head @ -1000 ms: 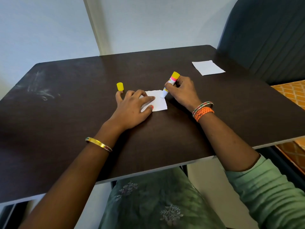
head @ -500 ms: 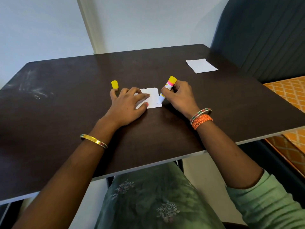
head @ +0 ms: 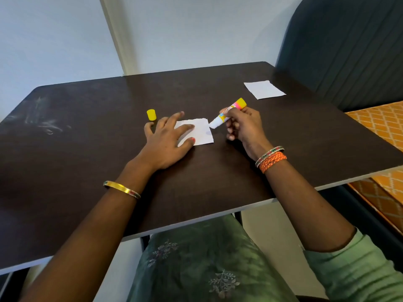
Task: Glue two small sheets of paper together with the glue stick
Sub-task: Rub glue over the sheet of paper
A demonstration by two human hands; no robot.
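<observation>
A small white sheet of paper [head: 201, 132] lies near the middle of the dark table [head: 87, 149]. My left hand [head: 168, 140] rests flat on its left part, fingers spread, pinning it down. My right hand [head: 242, 127] grips an uncapped glue stick [head: 226, 113] with a yellow and pink body. The stick is tilted, and its white tip sits at the sheet's upper right corner, slightly raised. A second white sheet [head: 263, 89] lies apart at the far right of the table. The yellow cap [head: 151, 115] stands just beyond my left fingers.
A dark padded chair back [head: 349, 51] rises behind the table's right corner. An orange patterned surface [head: 379, 127] lies beyond the right edge. White smudges [head: 43, 125] mark the table's far left. My lap in green fabric [head: 196, 258] is below the near edge.
The glue stick's tip has lifted from the sheet's right edge and tilted lower, now at the upper right corner. My left hand stays on the paper.
</observation>
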